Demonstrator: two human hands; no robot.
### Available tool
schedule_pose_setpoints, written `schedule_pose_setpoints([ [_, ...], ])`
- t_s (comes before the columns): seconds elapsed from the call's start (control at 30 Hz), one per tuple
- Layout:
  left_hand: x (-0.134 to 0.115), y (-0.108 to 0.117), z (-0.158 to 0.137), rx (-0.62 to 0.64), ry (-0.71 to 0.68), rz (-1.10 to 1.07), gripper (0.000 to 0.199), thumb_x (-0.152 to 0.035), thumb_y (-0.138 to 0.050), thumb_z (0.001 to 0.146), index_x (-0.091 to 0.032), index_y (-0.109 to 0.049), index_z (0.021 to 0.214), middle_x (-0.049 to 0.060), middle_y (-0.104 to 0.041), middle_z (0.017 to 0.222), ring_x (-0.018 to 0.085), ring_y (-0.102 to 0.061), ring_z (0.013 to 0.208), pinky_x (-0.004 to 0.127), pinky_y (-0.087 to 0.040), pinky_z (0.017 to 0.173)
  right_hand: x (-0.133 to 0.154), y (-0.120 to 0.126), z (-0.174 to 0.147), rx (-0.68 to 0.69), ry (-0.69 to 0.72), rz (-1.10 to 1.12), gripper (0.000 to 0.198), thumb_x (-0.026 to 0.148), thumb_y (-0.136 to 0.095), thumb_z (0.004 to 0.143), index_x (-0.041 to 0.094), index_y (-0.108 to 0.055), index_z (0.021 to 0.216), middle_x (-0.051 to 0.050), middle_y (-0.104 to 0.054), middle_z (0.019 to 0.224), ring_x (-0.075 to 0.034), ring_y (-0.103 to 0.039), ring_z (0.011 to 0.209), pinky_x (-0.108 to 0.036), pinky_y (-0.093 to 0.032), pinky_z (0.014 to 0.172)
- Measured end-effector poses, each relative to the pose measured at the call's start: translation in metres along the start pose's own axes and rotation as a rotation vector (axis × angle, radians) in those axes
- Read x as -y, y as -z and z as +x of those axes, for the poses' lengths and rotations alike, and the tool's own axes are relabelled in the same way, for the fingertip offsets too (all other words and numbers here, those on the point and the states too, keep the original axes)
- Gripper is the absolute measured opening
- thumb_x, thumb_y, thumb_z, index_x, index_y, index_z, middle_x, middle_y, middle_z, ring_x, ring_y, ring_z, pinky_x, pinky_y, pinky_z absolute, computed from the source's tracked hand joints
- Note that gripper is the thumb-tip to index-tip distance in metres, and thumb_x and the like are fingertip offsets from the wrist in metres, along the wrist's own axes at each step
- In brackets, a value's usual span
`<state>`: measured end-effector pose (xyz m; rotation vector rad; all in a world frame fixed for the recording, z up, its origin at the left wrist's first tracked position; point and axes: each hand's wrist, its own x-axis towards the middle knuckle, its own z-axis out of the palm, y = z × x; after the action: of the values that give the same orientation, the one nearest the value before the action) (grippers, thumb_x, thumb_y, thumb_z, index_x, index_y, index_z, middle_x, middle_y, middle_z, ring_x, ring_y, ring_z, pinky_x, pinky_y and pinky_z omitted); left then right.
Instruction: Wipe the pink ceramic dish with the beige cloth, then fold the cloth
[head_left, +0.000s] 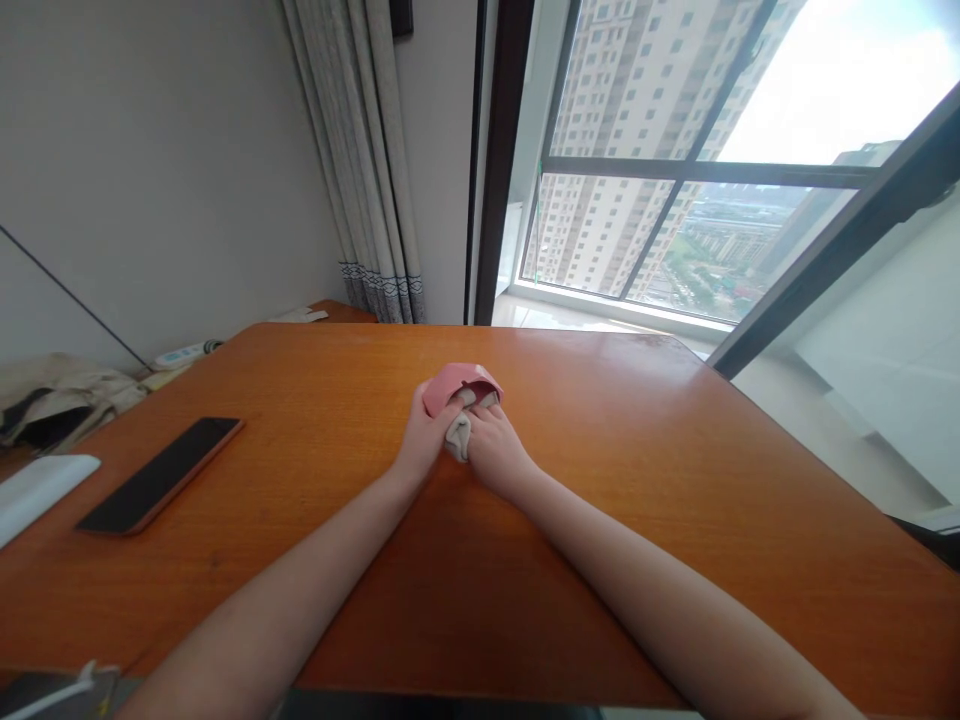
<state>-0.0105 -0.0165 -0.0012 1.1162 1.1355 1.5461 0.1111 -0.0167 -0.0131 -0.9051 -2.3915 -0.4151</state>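
Over the middle of the table, my left hand (421,437) is closed around the left side of a pink bowl-like vessel (454,378). The vessel is tilted, its opening facing toward me. My right hand (498,452) presses a greyish-white cloth (458,436) into that opening, and its fingertips are partly hidden inside. A bunched end of the cloth hangs out below, between both hands. My left thumb lies at the rim, against the cloth.
On the wooden table (600,430), a black-screened phone (161,475) lies to the left. A white object (46,488) sits at the left edge, near a heap of beige fabric (71,400). Behind the table are a grey curtain (367,150) and a large window (675,220).
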Motion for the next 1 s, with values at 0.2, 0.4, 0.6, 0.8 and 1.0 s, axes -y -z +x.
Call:
schedule_pose_setpoints([
  [0.2, -0.004, 0.022, 0.025, 0.068, 0.138, 0.074, 0.041, -0.040, -0.071, 0.064, -0.015, -0.055, 0.093, 0.004, -0.063, 0.089, 0.020, -0.060, 0.086, 0.033, -0.047, 0.077, -0.009, 0.006, 0.004, 0.045, 0.143, -0.026, 0.018, 0.010, -0.045, 0.086, 0.016, -0.061, 0.080, -0.005, -0.059, 0.079, -0.019, -0.044, 0.079, -0.034, -0.033, 0.079],
  [0.4, -0.001, 0.006, 0.007, 0.019, 0.067, -0.114, 0.054, -0.032, -0.072, 0.065, -0.020, -0.048, 0.112, 0.007, -0.062, 0.106, 0.019, -0.060, 0.098, 0.034, -0.046, 0.087, -0.007, 0.003, -0.001, -0.006, 0.047, -0.031, 0.019, 0.011, -0.043, 0.088, 0.016, -0.062, 0.085, -0.005, -0.058, 0.077, -0.019, -0.042, 0.075, -0.034, -0.031, 0.074],
  [0.6, 0.002, 0.008, 0.011, 0.065, -0.008, 0.073, 0.038, -0.043, -0.065, 0.072, -0.016, -0.055, 0.097, 0.006, -0.063, 0.093, 0.018, -0.060, 0.087, 0.033, -0.047, 0.079, -0.013, 0.006, -0.001, 0.012, 0.056, 0.007, 0.017, 0.012, -0.046, 0.087, 0.017, -0.062, 0.085, -0.004, -0.059, 0.080, -0.018, -0.043, 0.078, -0.033, -0.030, 0.076],
  [0.8, -0.007, 0.030, 0.032, 0.135, -0.097, 0.402, 0.038, -0.045, -0.065, 0.069, -0.016, -0.056, 0.090, 0.004, -0.061, 0.087, 0.020, -0.058, 0.084, 0.033, -0.045, 0.078, -0.010, 0.004, -0.001, 0.025, -0.012, -0.082, 0.017, 0.013, -0.048, 0.087, 0.019, -0.061, 0.079, -0.004, -0.059, 0.076, -0.018, -0.044, 0.079, -0.033, -0.027, 0.075],
  [1.0, 0.012, 0.005, 0.003, 0.002, -0.039, 0.033, 0.045, -0.038, -0.065, 0.072, -0.019, -0.047, 0.109, 0.007, -0.060, 0.106, 0.019, -0.059, 0.097, 0.034, -0.046, 0.085, -0.009, -0.002, -0.005, -0.031, -0.022, -0.053, 0.017, 0.014, -0.047, 0.088, 0.018, -0.063, 0.087, -0.004, -0.061, 0.077, -0.018, -0.043, 0.076, -0.033, -0.027, 0.071],
])
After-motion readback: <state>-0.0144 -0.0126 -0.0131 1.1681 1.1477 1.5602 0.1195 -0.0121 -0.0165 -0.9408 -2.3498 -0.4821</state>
